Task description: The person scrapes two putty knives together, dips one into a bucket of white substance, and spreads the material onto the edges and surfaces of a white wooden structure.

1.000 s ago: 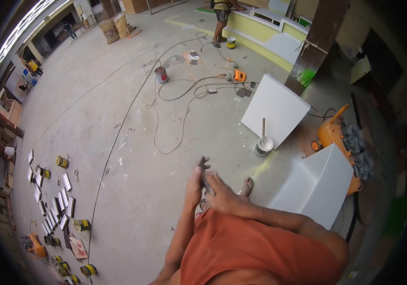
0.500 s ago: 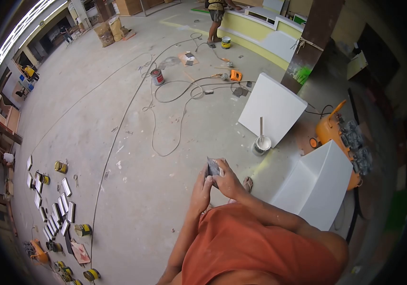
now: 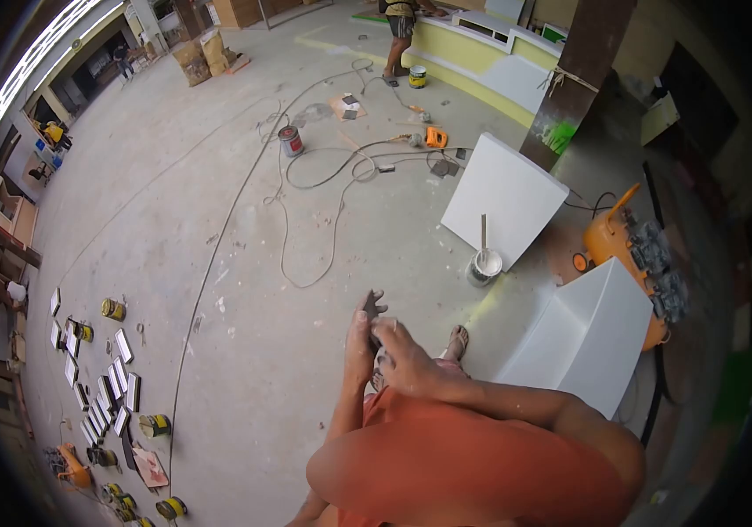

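A dark grey piece of sandpaper (image 3: 373, 332), seemingly folded, is held in front of my orange shirt. My left hand (image 3: 357, 344) grips it from the left, with fingertips showing past its upper edge. From the right, my right hand (image 3: 404, 358) closes over its lower part, thumb and fingers pressed against it. Pale dust coats the fingers. Much of the sheet is hidden between the palms, and the right fingers are slightly blurred.
Right of me are a white panel (image 3: 503, 198), a can with a stick (image 3: 484, 268), a white angular piece (image 3: 582, 342) and an orange compressor (image 3: 606, 235). Hoses (image 3: 332, 180) cross the floor. Narrow blocks (image 3: 112, 382) and cans lie left. Another person (image 3: 400, 39) stands at a counter.
The sandpaper has turned and slipped lower between my hands, so less of it shows. My right hand has moved down and toward me across it. My foot shows more.
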### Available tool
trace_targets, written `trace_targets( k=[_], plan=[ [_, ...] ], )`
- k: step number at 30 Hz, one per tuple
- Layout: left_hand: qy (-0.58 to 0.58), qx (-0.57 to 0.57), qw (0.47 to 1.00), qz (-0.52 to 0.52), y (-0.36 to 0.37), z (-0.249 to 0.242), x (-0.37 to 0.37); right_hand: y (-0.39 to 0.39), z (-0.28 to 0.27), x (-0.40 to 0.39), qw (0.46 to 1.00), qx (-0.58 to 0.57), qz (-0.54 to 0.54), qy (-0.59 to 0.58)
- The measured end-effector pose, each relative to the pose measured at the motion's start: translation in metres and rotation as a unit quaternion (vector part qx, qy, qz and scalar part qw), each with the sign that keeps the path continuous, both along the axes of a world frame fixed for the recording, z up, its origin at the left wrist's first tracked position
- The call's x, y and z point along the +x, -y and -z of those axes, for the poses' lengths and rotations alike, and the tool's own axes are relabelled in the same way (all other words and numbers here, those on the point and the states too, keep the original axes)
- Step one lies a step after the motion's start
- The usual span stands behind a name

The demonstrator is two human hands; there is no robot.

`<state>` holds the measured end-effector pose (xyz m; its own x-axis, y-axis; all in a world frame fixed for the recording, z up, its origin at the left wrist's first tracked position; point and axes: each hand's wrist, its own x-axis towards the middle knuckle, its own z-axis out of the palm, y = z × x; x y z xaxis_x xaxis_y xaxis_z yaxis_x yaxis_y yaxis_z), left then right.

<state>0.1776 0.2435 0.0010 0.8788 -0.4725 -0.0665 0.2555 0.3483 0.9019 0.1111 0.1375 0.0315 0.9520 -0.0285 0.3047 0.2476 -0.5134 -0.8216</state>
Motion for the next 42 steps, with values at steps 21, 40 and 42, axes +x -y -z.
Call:
trace_targets(
  k=[21,40,42],
  plan=[
    [-0.042,-0.133,0.99,0.015,-0.017,0.0,0.005,0.031,-0.011,0.037,0.987,0.123,-0.034,-0.094],
    [-0.218,-0.1,0.966,-0.099,-0.025,0.008,0.009,0.07,0.012,0.053,0.784,0.554,0.141,-0.242],
    [-0.226,-0.125,0.96,-0.109,-0.027,0.007,0.005,0.069,-0.003,0.053,0.873,0.425,0.185,-0.153]
  ],
)
